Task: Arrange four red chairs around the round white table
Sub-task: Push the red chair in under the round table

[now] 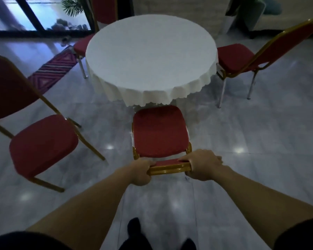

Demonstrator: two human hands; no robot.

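A round table (151, 56) under a white scalloped cloth stands ahead of me. Right in front of it is a red chair (160, 130) with a gold frame, its seat front just under the cloth's edge. My left hand (140, 173) and my right hand (202, 166) both grip the top of its backrest. A second red chair (242, 58) sits at the table's right side. A third (82, 45) is tucked in at the far left. A fourth (42, 143) stands apart on the floor to my left, facing right.
A patterned purple runner rug (53, 69) lies on the glossy grey tile floor left of the table. Glass doors (34, 15) and a potted palm (71, 5) are behind it. A planter (251, 13) stands at the back right. My dark shoes (134, 226) show below.
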